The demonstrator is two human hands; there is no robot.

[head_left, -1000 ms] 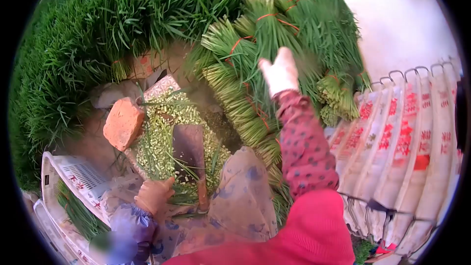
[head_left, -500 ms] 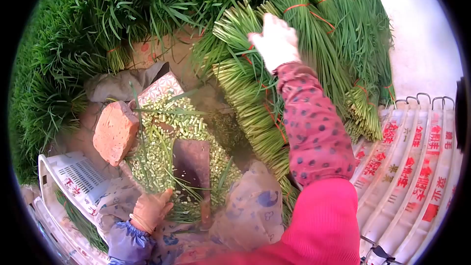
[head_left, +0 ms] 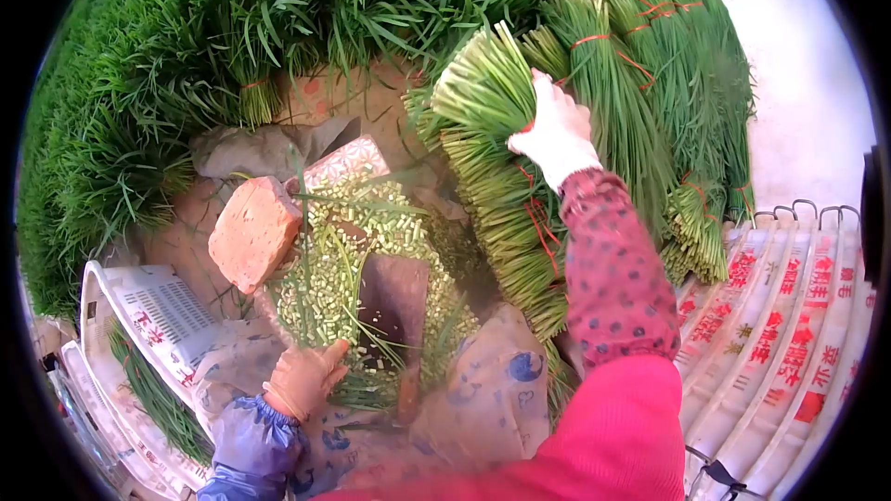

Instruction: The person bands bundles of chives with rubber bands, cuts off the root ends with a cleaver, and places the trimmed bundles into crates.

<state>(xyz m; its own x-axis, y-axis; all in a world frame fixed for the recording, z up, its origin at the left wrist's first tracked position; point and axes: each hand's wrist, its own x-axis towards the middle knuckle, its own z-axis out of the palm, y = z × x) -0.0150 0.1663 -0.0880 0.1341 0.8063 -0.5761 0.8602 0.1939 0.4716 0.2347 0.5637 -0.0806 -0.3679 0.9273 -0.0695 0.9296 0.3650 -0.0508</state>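
Observation:
My right hand (head_left: pixel 555 130), in a white glove, is wrapped around a bundle of garlic chives (head_left: pixel 484 83) tied with a red band. The bundle's pale cut ends face left and up, above a stack of other chive bundles (head_left: pixel 501 213). My left hand (head_left: pixel 304 378), in a beige glove, is low on the left beside the chopped chive ends (head_left: pixel 325 288). Its fingers look curled and closed; whatever they may hold is hidden. A wide dark blade (head_left: pixel 394 292) stands among the cut pieces, with its handle (head_left: pixel 408 394) toward me. Loose green strands lie across them.
A reddish brick (head_left: pixel 255 234) stands left of the chopped pieces, near a patterned board (head_left: pixel 348 162). Uncut chives (head_left: pixel 232 9) are heaped behind and left. Printed plastic sheeting (head_left: pixel 492 390) lies in front. White slatted crates (head_left: pixel 780 315) stand right, another crate (head_left: pixel 153 306) left.
My right hand has closed around the chive bundle, whose cut ends now stand higher and nearer. The view has shifted slightly left; my left hand stays beside the chopped pieces.

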